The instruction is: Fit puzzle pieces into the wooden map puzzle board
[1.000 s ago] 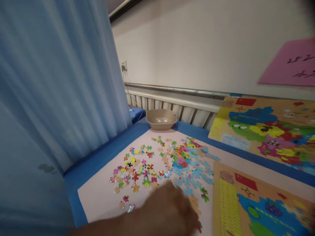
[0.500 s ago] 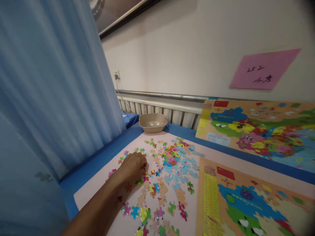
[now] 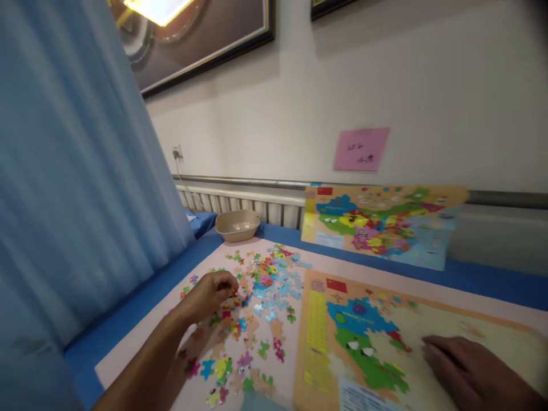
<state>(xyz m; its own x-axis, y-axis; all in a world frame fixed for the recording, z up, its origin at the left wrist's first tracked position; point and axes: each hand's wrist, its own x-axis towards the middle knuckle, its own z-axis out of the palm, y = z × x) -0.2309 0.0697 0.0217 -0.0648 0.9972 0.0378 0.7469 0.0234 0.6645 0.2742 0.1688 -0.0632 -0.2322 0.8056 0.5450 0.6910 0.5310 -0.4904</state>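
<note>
My left hand [image 3: 210, 294] hovers just above loose jigsaw pieces [image 3: 244, 362], its fingers curled into a pinch. Whatever lies between those fingertips is hidden from view. On the right, my right hand [image 3: 466, 365] rests low over the partly filled map puzzle board [image 3: 314, 365], fingers stretched out toward the left, with no piece visible in it. Blue, green and red areas fill the board's left side, while the bare backing shows near the right hand. Many more blue and tan pieces [image 3: 272, 305] lie between the left hand and the board.
A beige plastic basket [image 3: 237, 224] with a few pieces stands at the far end. A finished map picture [image 3: 381, 225] leans against the wall below a pink note [image 3: 362, 149]. The blue curtain [image 3: 85, 171] hangs on the left. Pale paper [image 3: 132, 342] covers the blue surface.
The view has swung to the right, showing more of the board. My right hand has come into view over it. My left hand stays among the loose pieces, its fingers now curled higher.
</note>
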